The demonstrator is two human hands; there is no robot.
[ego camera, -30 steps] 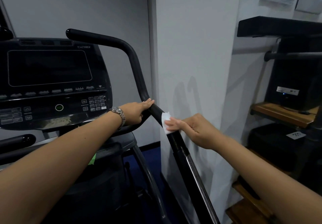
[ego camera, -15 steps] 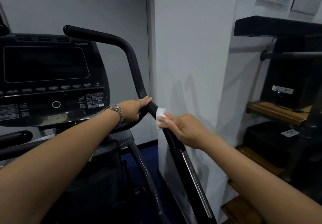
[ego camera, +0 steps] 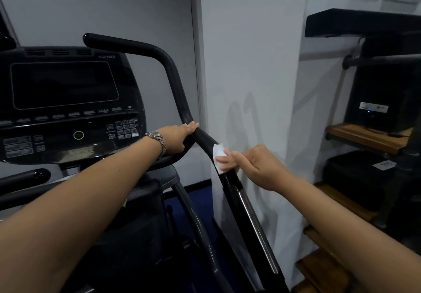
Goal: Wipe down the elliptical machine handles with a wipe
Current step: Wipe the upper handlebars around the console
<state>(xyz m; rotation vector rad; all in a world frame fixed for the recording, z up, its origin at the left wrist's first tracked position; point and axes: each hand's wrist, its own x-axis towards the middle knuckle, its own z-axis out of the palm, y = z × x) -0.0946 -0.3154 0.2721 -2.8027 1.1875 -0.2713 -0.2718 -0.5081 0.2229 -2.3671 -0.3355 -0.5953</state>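
White wall pillar (ego camera: pixel 250 64) close on the right, wooden shelf (ego camera: pixel 364 137) beyond it, elliptical console (ego camera: pixel 63 101) at left. The machine's right-side handle (ego camera: pixel 177 92) is gripped at its bend by the left hand (ego camera: pixel 175 137), fingers curled over the bar. Just below, the wipe (ego camera: pixel 218 156) is held against the handle's black grip by the right hand (ego camera: pixel 255 165), fingers curled onto it; the thumb is hidden. Step judged: lower grip being wiped. For a good pass, the wipe should be wrapped round the bar, pressure kept even, the far side covered, and the bar steadied by the left hand.
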